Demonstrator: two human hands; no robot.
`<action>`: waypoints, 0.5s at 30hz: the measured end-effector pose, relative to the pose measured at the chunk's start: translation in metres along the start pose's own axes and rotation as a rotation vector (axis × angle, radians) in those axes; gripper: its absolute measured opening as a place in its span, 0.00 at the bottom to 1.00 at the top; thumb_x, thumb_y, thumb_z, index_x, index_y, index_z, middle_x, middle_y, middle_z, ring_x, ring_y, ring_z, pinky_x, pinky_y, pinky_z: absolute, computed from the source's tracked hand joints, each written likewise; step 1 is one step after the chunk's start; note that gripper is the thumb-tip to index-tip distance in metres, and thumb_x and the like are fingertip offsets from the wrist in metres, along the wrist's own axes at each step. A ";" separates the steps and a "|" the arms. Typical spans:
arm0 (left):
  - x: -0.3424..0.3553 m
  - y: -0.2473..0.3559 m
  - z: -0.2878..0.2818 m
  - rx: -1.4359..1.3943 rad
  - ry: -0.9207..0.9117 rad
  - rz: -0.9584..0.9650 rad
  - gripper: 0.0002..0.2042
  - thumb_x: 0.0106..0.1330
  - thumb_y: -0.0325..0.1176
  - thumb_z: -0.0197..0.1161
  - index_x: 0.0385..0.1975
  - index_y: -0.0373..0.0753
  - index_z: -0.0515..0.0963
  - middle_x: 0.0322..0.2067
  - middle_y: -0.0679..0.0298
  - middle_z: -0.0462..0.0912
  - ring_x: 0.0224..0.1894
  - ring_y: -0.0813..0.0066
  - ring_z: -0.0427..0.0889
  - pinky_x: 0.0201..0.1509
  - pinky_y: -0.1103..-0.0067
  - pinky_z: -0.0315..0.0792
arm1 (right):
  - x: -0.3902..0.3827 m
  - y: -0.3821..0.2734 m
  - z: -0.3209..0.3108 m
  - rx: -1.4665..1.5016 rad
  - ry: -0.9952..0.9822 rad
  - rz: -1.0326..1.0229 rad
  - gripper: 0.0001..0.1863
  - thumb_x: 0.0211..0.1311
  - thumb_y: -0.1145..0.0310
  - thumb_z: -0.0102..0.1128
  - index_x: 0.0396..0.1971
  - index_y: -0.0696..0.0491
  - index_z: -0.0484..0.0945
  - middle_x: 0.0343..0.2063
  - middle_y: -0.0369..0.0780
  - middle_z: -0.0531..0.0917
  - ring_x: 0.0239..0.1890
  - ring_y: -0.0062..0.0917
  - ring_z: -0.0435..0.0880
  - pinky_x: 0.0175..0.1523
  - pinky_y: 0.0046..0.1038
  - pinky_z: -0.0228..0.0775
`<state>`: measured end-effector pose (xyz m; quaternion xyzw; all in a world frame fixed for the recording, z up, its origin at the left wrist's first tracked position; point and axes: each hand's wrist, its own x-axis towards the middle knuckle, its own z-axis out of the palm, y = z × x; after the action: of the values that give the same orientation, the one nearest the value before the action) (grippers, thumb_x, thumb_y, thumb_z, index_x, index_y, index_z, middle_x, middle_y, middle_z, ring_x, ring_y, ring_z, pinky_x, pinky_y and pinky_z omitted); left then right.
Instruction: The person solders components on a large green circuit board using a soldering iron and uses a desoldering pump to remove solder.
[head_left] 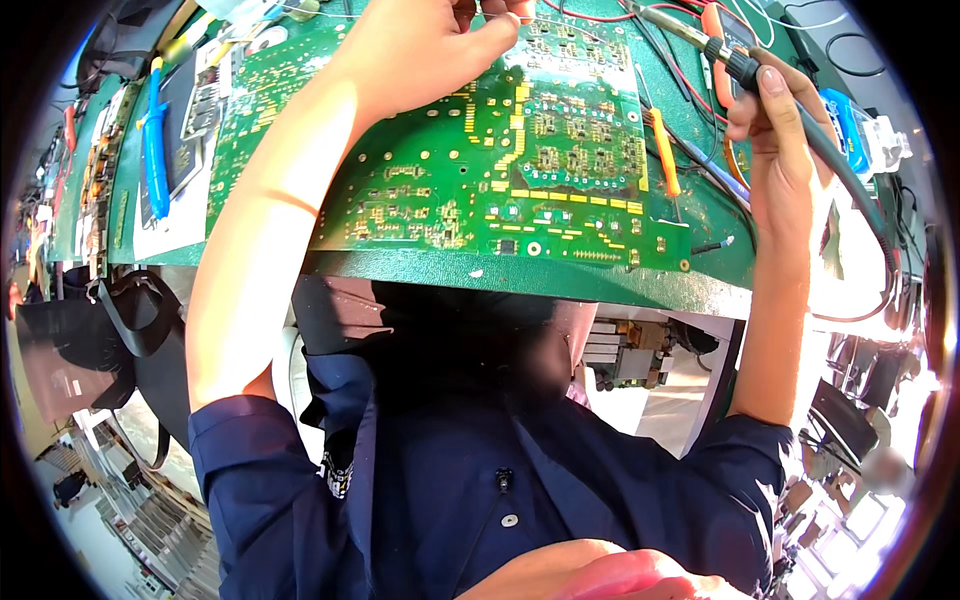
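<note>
A large green circuit board (420, 160) lies on the green bench mat, crowded with small components and gold pads. My left hand (430, 50) is over its far part, thumb and fingers pinched together at the top edge of the picture. A thin solder wire (325, 14) runs to that hand and seems to pass through the pinch; the fingertips are partly cut off. In my right hand (785, 140), raised right of the board, is a soldering iron (735, 64), gripped at its dark handle. Its metal shaft points to the far left, and the tip is apart from the left hand.
Left of the board lie a blue-handled tool (154, 150) and a strip of components (98, 170). An orange-handled screwdriver (663, 150) touches the board's right side. An orange meter (722, 40) with leads stands behind. The iron's thick cable (850, 170) loops down at right.
</note>
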<state>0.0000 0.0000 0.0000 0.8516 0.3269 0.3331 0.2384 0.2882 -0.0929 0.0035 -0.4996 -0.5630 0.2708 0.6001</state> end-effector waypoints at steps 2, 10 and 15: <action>-0.004 0.010 -0.001 0.057 0.010 0.096 0.03 0.63 0.26 0.65 0.32 0.35 0.81 0.25 0.63 0.78 0.24 0.75 0.74 0.29 0.79 0.69 | -0.008 -0.013 0.000 0.003 -0.036 0.050 0.15 0.73 0.66 0.57 0.46 0.65 0.79 0.18 0.39 0.79 0.18 0.17 0.73 0.27 0.19 0.66; -0.001 -0.003 0.004 -0.067 -0.045 -0.051 0.03 0.62 0.26 0.64 0.32 0.36 0.78 0.25 0.64 0.77 0.23 0.76 0.72 0.28 0.80 0.68 | -0.005 -0.003 0.008 -0.074 -0.075 0.209 0.16 0.67 0.62 0.59 0.37 0.63 0.81 0.12 0.37 0.75 0.16 0.17 0.71 0.27 0.17 0.61; 0.001 -0.003 0.006 0.050 -0.030 0.031 0.03 0.61 0.26 0.64 0.31 0.36 0.78 0.25 0.64 0.77 0.23 0.75 0.71 0.28 0.79 0.67 | -0.003 0.000 0.006 -0.120 -0.063 0.196 0.16 0.67 0.61 0.59 0.37 0.62 0.82 0.12 0.35 0.73 0.16 0.15 0.68 0.26 0.16 0.54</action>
<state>0.0035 0.0016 -0.0051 0.8671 0.3186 0.3157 0.2166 0.2814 -0.0937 0.0009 -0.5784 -0.5452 0.3097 0.5218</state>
